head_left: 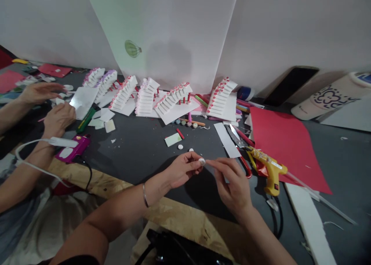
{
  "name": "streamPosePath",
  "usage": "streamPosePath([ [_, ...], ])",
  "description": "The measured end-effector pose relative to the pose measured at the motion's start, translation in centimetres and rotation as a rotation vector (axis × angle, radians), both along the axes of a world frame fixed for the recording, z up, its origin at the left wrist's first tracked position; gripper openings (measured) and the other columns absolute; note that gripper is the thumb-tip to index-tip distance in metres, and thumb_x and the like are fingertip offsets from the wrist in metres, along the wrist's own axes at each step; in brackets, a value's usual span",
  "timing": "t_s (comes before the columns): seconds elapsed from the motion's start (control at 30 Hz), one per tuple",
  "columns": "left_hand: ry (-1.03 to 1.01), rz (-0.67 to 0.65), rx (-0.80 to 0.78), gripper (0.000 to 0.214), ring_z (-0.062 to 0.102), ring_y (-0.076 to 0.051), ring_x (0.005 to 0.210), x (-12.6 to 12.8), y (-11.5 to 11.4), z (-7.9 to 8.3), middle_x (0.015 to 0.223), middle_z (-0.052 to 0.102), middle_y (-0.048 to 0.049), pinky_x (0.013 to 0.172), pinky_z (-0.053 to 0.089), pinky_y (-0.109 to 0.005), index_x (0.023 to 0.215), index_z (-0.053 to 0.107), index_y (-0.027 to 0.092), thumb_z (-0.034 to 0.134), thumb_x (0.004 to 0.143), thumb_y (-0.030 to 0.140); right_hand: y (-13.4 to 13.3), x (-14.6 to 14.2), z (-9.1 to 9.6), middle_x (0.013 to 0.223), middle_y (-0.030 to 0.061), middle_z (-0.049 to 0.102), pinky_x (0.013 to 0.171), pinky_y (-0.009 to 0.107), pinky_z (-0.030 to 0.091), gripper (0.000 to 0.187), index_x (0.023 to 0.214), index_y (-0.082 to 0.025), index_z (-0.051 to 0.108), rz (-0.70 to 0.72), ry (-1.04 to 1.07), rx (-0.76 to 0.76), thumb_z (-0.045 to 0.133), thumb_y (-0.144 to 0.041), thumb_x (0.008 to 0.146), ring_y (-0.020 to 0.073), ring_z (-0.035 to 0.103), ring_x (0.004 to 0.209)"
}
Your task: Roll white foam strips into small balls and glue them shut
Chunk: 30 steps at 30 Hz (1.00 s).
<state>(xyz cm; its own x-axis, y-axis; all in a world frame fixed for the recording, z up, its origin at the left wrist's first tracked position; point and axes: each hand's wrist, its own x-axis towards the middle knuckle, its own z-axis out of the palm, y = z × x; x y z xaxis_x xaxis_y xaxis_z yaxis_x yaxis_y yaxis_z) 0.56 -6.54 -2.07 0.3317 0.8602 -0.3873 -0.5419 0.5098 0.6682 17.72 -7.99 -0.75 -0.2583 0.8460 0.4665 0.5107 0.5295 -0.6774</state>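
My left hand pinches a small round white disc between thumb and fingers, just above the dark table. The extended index finger of my right hand reaches to the disc's edge and seems to touch it; its other fingers are partly bent with nothing visible in them. Just beyond my hands lie a similar white disc and a pale green card with a short red stick beside it. A yellow glue gun rests to the right of my right hand.
Several white model staircases line the wall. Scissors, a red sheet, a white foam strip and a tilted cup are at right. At left, a co-worker's hands work near a green cutter and purple device.
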Motion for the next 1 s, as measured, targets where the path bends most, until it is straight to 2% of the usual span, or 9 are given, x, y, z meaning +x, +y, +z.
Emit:
streamPosePath([
  [0.13,-0.007,0.002,0.002,0.041,0.049,-0.005,0.059,0.0,0.0,-0.3,0.066,0.058,0.0029,0.058,0.036,-0.019,0.074,0.060,0.013,0.091,0.055,0.034,0.1,0.2,-0.3,0.098,0.0069,0.061,0.075,0.037,0.051,0.040,0.109,-0.029,0.068,0.007,-0.128,0.147,0.050,-0.006,0.081,0.0201,0.059,0.086],
  [0.23,0.085,-0.010,0.064,0.040,0.051,-0.007,0.060,-0.2,0.2,-0.4,0.067,0.058,0.0023,0.060,0.038,-0.020,0.078,0.060,0.014,0.088,0.058,0.036,0.2,0.3,-0.3,0.103,0.0081,0.057,0.078,0.040,0.050,0.032,0.099,-0.026,0.068,-0.074,-0.097,0.154,0.049,-0.007,0.080,0.0220,0.057,0.093],
  [0.3,0.239,0.005,0.173,0.036,0.053,-0.009,0.064,-0.4,0.3,-0.4,0.072,0.060,0.0010,0.062,0.040,-0.022,0.079,0.060,0.015,0.085,0.061,0.034,0.4,0.4,-0.4,0.104,0.0088,0.056,0.079,0.041,0.049,0.026,0.095,-0.025,0.066,-0.147,-0.049,0.088,0.048,-0.011,0.082,0.0225,0.057,0.095],
  [0.4,0.624,0.051,0.395,0.022,0.054,-0.013,0.071,-1.0,0.6,-0.4,0.079,0.061,-0.0004,0.069,0.041,-0.026,0.080,0.062,0.018,0.079,0.068,0.026,0.8,0.3,-0.9,0.102,0.0085,0.060,0.074,0.038,0.049,0.014,0.095,-0.023,0.063,-0.215,0.022,-0.022,0.053,-0.021,0.085,0.0212,0.058,0.089],
  [0.53,1.027,0.010,0.642,0.012,0.052,-0.018,0.078,-2.0,0.8,-0.5,0.085,0.061,-0.0025,0.077,0.040,-0.030,0.086,0.065,0.022,0.070,0.077,0.017,1.3,0.1,-1.8,0.087,0.0051,0.064,0.069,0.032,0.047,0.011,0.081,-0.023,0.061,-0.198,0.085,-0.186,0.059,-0.032,0.087,0.0186,0.058,0.078],
  [0.7,1.172,-0.089,0.734,0.013,0.051,-0.022,0.083,-2.5,1.3,-1.2,0.081,0.057,-0.0033,0.080,0.037,-0.031,0.076,0.062,0.021,0.072,0.075,0.014,1.4,-0.1,-2.2,0.086,0.0056,0.064,0.076,0.033,0.047,0.025,0.073,-0.022,0.061,-0.123,0.094,-0.297,0.054,-0.038,0.091,0.0187,0.060,0.081],
  [0.83,1.197,-0.110,0.713,0.021,0.051,-0.021,0.081,-2.6,1.5,-1.3,0.081,0.056,-0.0022,0.077,0.036,-0.030,0.083,0.064,0.021,0.080,0.069,0.020,1.3,-0.2,-2.1,0.092,0.0072,0.065,0.081,0.034,0.047,0.025,0.085,-0.022,0.066,-0.088,0.196,-0.358,0.048,-0.037,0.093,0.0198,0.060,0.090],
  [0.9,1.199,-0.079,0.694,0.025,0.051,-0.020,0.078,-2.6,1.5,-0.8,0.080,0.056,-0.0016,0.074,0.036,-0.029,0.091,0.066,0.022,0.080,0.070,0.024,1.3,-0.3,-2.0,0.091,0.0061,0.065,0.077,0.033,0.047,0.025,0.088,-0.021,0.067,-0.090,0.298,-0.448,0.050,-0.040,0.092,0.0184,0.060,0.084],
  [1.0,1.214,0.055,0.698,0.007,0.050,-0.018,0.074,-2.5,1.1,0.3,0.077,0.055,-0.0019,0.072,0.036,-0.027,0.090,0.068,0.023,0.065,0.084,0.025,1.3,-0.3,-2.0,0.084,0.0032,0.063,0.066,0.029,0.045,0.027,0.090,-0.021,0.067,-0.072,0.451,-0.639,0.054,-0.045,0.089,0.0142,0.055,0.069],
])
